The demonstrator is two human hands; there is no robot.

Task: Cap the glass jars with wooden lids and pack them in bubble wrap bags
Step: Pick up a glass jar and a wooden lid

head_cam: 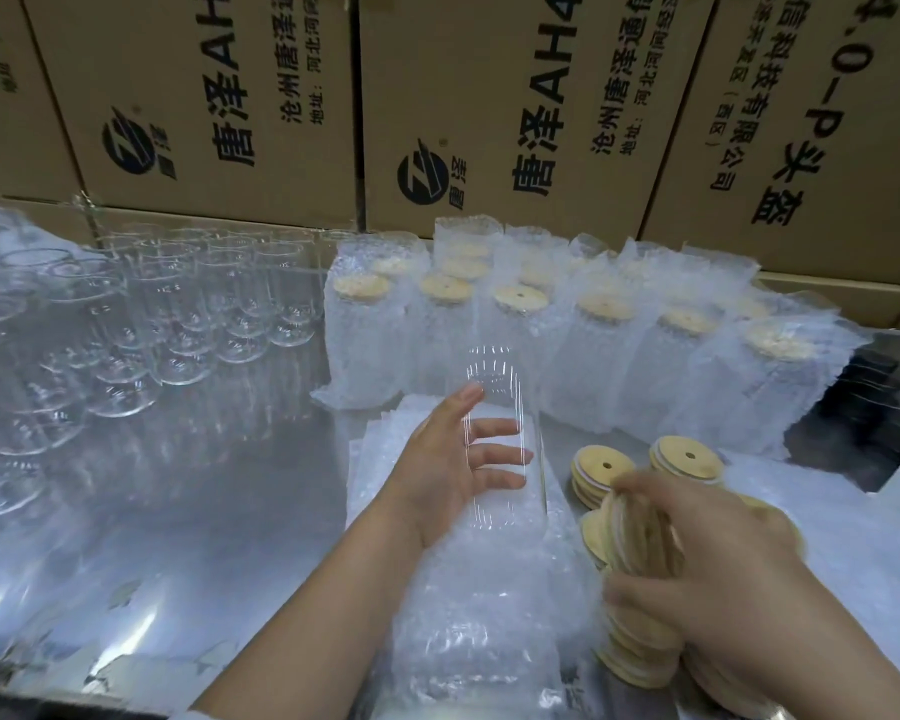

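One uncapped glass jar (494, 387) is standing upright on the flat bubble wrap bags (468, 615), mid-bench (178, 511). Left hand (437, 475) is gripping it, fingers (492, 456) curling round. Right hand (713, 579), blurred, is pinching one wooden lid (640, 532). Two lid stacks (601, 467) are sitting just beyond, and six wrapped jars (520, 345) are fronting the rows behind.

Rows of empty glass jars (178, 314) are standing at the left of the table (178, 511), and wrapped, capped jars (593, 345) are standing to their right, with cardboard boxes (489, 96) stacked behind both groups. In front of the wrapped jars, a pile of bubble wrap bags (479, 615) is lying flat, and the left hand (453, 470) is holding one glass jar (494, 371) over it. Just right of the pile, wooden lids (640, 652) are lying in stacks, the right hand (723, 569) gripping some.
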